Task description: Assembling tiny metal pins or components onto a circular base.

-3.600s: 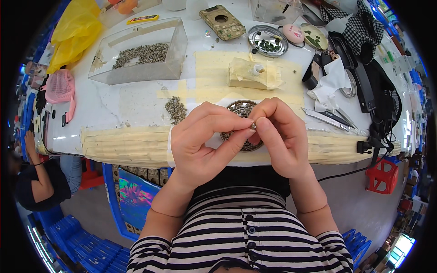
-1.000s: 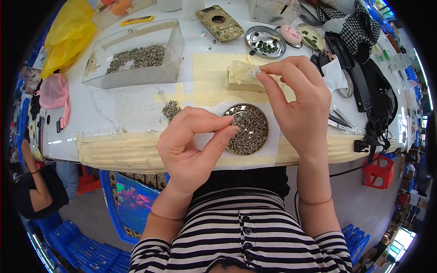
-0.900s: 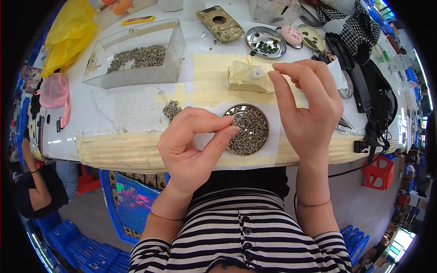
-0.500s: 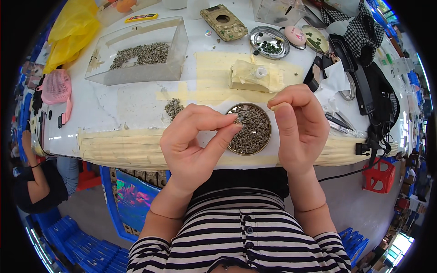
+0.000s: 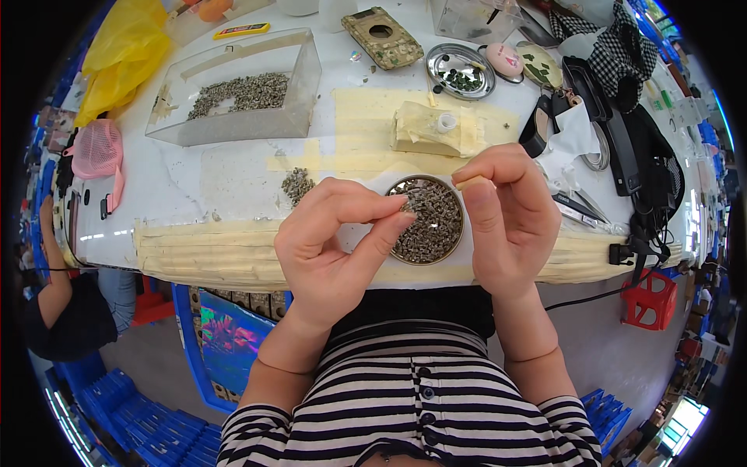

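Observation:
My left hand (image 5: 331,249) pinches a tiny grey piece (image 5: 405,207) between thumb and index finger, above the left side of a round dish. My right hand (image 5: 510,226) is closed on the tan end of a thin needle-like tool (image 5: 470,184). Its fine shaft reaches toward the left fingertips and is hard to see against the dish. Whether the shaft enters the piece, I cannot tell. Below and between both hands, the dish is full of small grey-brown pieces (image 5: 428,229). A loose pile of similar pieces (image 5: 296,185) lies beyond my left hand.
Behind stands a clear box (image 5: 233,128) with more pieces. A tape-wrapped block (image 5: 436,128), a camouflage-patterned model part (image 5: 382,37) and a metal plate (image 5: 461,71) with dark green bits lie farther back. Tweezers (image 5: 580,206) are at the right, a pink strainer (image 5: 96,148) at the left.
My right hand has shifted slightly left, closer to my left hand, and less of the thin shaft shows. My left hand is nearly still. Another person's arm at far left has moved up.

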Tool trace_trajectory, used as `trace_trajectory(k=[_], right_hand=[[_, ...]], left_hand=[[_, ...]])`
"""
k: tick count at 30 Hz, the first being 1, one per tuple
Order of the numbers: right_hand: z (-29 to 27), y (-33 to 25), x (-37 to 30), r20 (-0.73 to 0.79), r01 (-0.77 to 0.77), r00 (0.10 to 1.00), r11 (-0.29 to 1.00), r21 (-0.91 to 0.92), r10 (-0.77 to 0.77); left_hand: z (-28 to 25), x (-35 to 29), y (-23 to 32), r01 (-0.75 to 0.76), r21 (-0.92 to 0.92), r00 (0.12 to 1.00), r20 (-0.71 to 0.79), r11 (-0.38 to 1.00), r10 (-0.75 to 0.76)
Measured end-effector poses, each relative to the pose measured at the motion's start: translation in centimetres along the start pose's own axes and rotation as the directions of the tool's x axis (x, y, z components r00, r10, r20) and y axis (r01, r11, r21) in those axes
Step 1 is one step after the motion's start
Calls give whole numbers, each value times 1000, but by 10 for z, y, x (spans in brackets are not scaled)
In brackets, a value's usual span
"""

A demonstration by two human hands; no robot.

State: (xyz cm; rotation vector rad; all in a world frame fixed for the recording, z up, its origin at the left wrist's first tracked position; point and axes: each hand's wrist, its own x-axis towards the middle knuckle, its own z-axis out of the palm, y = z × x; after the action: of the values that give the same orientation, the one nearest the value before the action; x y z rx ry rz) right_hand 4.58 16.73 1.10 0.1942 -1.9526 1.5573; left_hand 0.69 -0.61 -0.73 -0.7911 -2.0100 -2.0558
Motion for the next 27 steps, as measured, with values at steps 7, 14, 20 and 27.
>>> trace_trajectory(k=[7,14,20,27], right_hand=[[0,1,0,-5,9,1000,1000,-29,-9],[1,0,-1,-10,-45,999,999,16,45],[1,1,-1,-18,-72,997,997,41,73],[2,2,-2,-33,-80,996,997,21,81]], left_hand=[[-1,0,-1,-19,2,1000,5,1000,19],[0,0,0,-16,-11,1000,-1,1000,16],[-1,0,-1,-21,-16,1000,2,1000,21],[-1,0,-1,-26,-17,1000,1,1000,26]])
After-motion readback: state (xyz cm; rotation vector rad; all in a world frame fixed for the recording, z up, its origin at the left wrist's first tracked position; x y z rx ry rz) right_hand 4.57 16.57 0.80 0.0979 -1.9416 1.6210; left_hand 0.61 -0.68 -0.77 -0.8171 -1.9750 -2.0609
